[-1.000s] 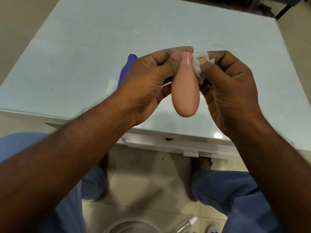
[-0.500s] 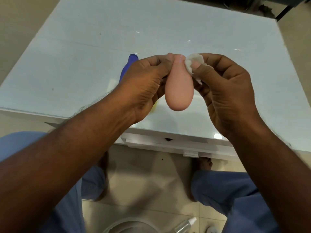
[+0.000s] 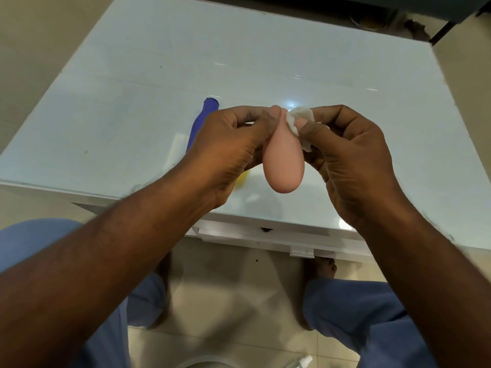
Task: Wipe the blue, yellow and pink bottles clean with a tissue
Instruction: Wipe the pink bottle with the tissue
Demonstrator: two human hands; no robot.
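We hold the pink bottle (image 3: 283, 166) in the air above the near edge of the surface (image 3: 132, 102), with its narrow neck pointing away from us and its rounded base hanging toward us. The left hand (image 3: 228, 152) grips the bottle at the neck: its fingers (image 3: 247, 116) are curled round the left side of the neck, and the thumb tip lies on the top end. The wider lower body of the bottle shows below the fingers, uncovered.

The right hand (image 3: 353, 166) pinches a white tissue (image 3: 299, 120) between thumb and curled fingers, clamped on the wad. The tissue is pressed against the right side of the neck, touching it just beside the left thumb tip.

Behind the left hand, the blue bottle (image 3: 203, 115) lies on its side on the surface, with its mouth pointing away from us. A small part of the yellow bottle (image 3: 243, 179) shows below the left hand, near the surface edge; we cannot tell how it lies.

Below the surface we see a tiled floor (image 3: 225, 301), and blue trouser legs (image 3: 358, 314).
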